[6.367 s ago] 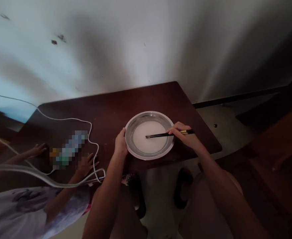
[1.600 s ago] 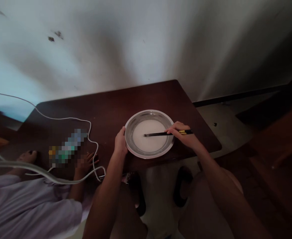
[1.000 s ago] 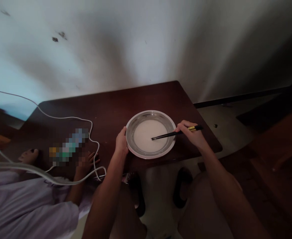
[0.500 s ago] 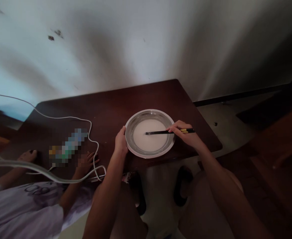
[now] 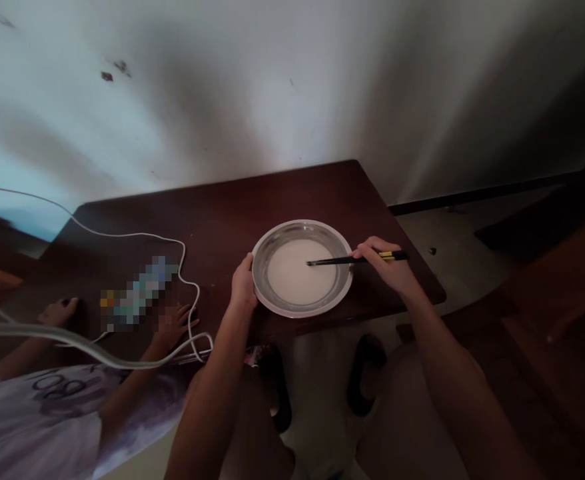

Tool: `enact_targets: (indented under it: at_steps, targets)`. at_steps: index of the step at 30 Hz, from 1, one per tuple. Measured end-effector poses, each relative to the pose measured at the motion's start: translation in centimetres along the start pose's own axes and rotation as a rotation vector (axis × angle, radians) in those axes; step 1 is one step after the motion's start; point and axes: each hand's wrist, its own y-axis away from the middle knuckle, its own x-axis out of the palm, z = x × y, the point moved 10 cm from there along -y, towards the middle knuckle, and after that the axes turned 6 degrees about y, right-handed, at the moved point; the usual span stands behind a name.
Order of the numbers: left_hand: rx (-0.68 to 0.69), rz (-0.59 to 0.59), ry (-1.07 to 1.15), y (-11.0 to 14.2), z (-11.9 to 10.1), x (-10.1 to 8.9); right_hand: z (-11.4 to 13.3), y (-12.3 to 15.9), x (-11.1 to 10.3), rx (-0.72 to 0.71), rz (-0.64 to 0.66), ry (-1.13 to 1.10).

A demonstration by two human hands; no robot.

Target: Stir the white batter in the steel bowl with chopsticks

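Note:
A round metal bowl (image 5: 345,283) with a white liquid (image 5: 297,273) in it stands near the front edge of a dark wooden table (image 5: 222,220). My left hand (image 5: 243,287) grips the bowl's left rim, fingers closed round it. My right hand (image 5: 390,265) is closed on a pair of black chopsticks (image 5: 342,260) with yellow bands near the top. The chopstick tips dip into the liquid right of the bowl's middle.
A white cable (image 5: 137,237) loops over the table's left half beside a blurred-out object (image 5: 137,297). Another person in a white shirt (image 5: 32,420) sits at the left, with both hands (image 5: 175,323) on the table. A wall stands behind. My feet in dark sandals (image 5: 365,373) show below.
My right hand has shifted to the right, drawing the chopstick tips from the bowl's middle toward its right side. The left hand keeps its hold on the rim.

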Motion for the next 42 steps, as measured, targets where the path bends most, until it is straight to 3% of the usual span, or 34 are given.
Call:
enact_targets:
  at_steps: [6, 11, 17, 21, 27, 32, 38, 42]
  targets:
    - [0.007, -0.019, -0.016, -0.2, 0.0, -0.3, 0.7, 0.2, 1.7, -0.057, 0.126, 0.035]
    - [0.006, -0.017, -0.013, 0.0, 0.0, -0.3, 0.2, 0.1, 0.0, -0.003, 0.003, 0.016]
    - [-0.016, -0.008, 0.004, 0.1, 0.3, -0.2, 0.8, 0.3, 1.8, -0.053, 0.136, 0.04]
    - [-0.026, 0.0, 0.026, 0.0, 0.4, -0.1, 0.3, 0.2, 0.3, -0.018, 0.031, 0.029]
    - [-0.007, -0.029, 0.015, 0.4, 0.1, -0.3, 0.7, 0.4, 1.6, -0.054, 0.133, 0.05]
    - [-0.019, -0.001, 0.031, 0.0, 0.4, -0.2, 0.1, 0.2, 0.0, -0.014, 0.023, 0.066]
    - [0.039, 0.035, 0.004, -0.8, 0.1, -0.4, 1.0, 0.4, 1.3, -0.057, 0.147, 0.071]
    - [-0.01, 0.009, 0.007, -0.4, 0.6, -0.5, 0.8, 0.2, -0.2, -0.047, 0.039, 0.096]
